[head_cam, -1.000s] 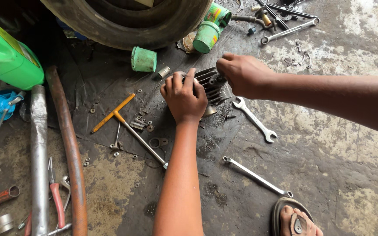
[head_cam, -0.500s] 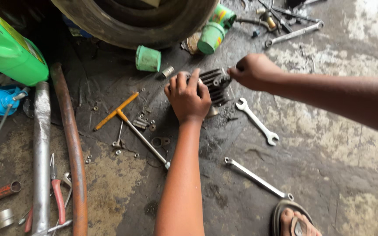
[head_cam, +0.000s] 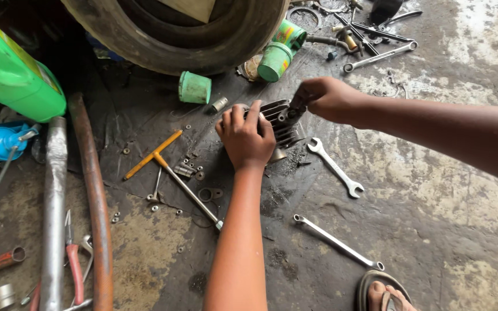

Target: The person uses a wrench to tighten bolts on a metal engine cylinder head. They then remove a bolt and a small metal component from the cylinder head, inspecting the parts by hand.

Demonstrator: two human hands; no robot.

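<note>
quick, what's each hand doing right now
Left hand: palm down, gripping the finned engine cylinder.
Right hand: closed on the cylinder's top edge.

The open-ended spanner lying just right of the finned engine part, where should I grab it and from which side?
Grip the open-ended spanner at mid-shaft, coming from above. It lies flat on the floor, clear of the right hand, and the slim, straight shaft suits a pinch across its width better than the flared ends.
</note>
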